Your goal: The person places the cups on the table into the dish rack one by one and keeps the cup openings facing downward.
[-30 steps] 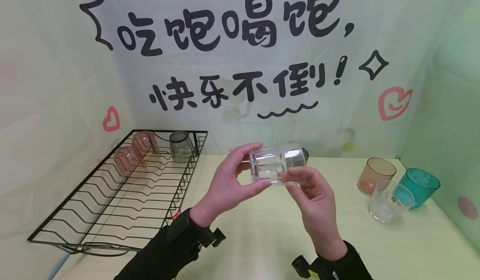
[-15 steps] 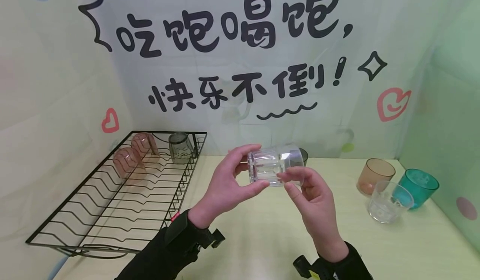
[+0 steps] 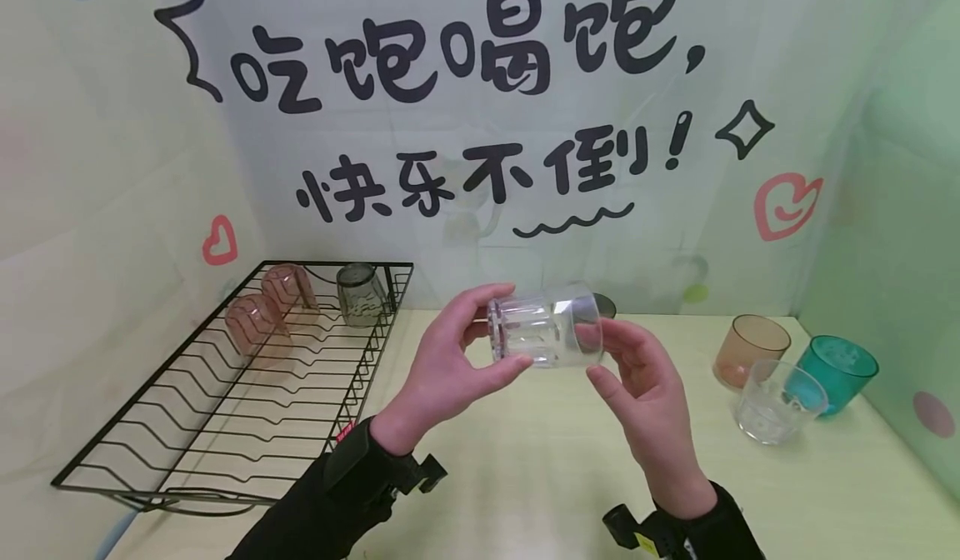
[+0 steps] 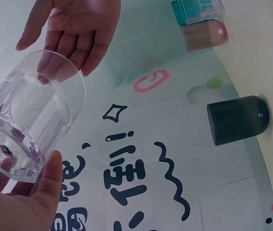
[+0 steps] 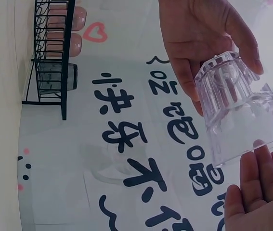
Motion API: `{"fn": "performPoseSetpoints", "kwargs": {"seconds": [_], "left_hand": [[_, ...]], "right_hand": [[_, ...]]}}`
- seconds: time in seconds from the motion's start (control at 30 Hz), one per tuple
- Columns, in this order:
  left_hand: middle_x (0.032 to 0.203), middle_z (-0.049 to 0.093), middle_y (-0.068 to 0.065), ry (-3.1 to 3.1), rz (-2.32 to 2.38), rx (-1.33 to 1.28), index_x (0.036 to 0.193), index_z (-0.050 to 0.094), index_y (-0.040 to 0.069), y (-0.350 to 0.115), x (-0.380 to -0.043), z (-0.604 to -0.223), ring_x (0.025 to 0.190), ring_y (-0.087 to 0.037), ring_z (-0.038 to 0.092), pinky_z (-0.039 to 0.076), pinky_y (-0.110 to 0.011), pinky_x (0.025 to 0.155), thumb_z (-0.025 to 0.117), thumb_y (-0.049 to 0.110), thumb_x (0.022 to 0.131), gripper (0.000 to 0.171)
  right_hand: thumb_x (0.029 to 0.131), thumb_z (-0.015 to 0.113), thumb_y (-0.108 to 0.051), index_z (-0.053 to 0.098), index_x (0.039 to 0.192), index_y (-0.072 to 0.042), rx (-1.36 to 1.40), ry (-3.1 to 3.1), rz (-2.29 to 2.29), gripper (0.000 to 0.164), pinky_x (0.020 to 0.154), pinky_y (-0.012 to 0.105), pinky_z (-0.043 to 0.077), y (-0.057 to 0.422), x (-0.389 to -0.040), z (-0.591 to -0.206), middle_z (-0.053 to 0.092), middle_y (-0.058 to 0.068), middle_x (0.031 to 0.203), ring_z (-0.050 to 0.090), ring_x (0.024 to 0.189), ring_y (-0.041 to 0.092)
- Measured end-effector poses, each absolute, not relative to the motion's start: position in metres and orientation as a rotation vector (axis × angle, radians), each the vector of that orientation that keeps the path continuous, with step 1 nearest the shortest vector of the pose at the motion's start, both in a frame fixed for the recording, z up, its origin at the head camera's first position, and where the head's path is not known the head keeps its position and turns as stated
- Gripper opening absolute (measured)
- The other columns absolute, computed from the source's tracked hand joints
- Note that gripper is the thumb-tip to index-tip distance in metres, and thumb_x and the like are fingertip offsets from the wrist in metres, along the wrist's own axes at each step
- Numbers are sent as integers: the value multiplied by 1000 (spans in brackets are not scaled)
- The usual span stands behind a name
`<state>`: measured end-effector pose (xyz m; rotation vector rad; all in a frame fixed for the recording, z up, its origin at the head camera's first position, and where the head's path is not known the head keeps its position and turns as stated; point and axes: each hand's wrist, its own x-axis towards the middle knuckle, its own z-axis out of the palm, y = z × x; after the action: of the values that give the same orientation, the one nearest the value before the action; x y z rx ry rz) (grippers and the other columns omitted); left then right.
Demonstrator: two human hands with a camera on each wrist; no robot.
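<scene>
A clear drinking glass (image 3: pixel 536 327) with a faceted lower part lies sideways in the air over the table, base to the left and mouth to the right. My left hand (image 3: pixel 442 368) grips it round the base, thumb below and fingers above. By the mouth is my right hand (image 3: pixel 648 402), its thumb apart from the glass and its fingers loosely bent. In the left wrist view, the right fingers show through the rim of the glass (image 4: pixel 42 106); whether they touch it I cannot tell. The right wrist view also shows the right fingers (image 5: pixel 252 180) along the rim.
A black wire rack (image 3: pixel 158 372) on the left bears two upside-down pink glasses (image 3: pixel 257 322) and a grey glass (image 3: pixel 362 296). At right stand an amber glass (image 3: pixel 752 356), a clear tumbler (image 3: pixel 768 418) and a teal glass (image 3: pixel 843 377). A dark glass (image 4: pixel 237 120) stands by the back wall.
My right hand has drawn back to the right, its thumb and fingers coming off the side of the glass towards its mouth. The left hand has shifted slightly left with the glass.
</scene>
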<state>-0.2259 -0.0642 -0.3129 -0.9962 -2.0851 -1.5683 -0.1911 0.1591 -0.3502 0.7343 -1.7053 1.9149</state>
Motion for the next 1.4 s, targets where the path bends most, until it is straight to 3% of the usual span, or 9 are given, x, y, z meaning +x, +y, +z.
{"fn": "performPoseSetpoints", "kwargs": {"seconds": [0.3, 0.63, 1.4], "left_hand": [[125, 59, -11, -2085, -1576, -963, 137, 52, 2, -69, -226, -310, 103, -22, 61, 54, -33, 91, 83, -3, 74, 70], [125, 59, -12, -2100, -1555, -932, 137, 52, 1, -76, -227, -307, 103, -23, 62, 54, -34, 92, 83, -3, 74, 70], [127, 56, -11, -2153, -1532, -838, 136, 52, 1, -99, -228, -304, 102, -25, 63, 54, -31, 91, 82, -3, 75, 68]], "right_hand": [[85, 56, 25, 50, 133, 9, 841, -1655, 1904, 51, 106, 26, 39, 163, -195, -351, 62, 10, 128, 53, 122, 22], [88, 60, 17, 48, 135, 9, 782, -1780, 1869, 49, 110, 28, 36, 176, -195, -351, 60, 8, 131, 51, 127, 20], [86, 60, 19, 48, 135, 9, 735, -1814, 1762, 51, 107, 24, 35, 191, -195, -353, 62, 5, 130, 51, 125, 17]]}}
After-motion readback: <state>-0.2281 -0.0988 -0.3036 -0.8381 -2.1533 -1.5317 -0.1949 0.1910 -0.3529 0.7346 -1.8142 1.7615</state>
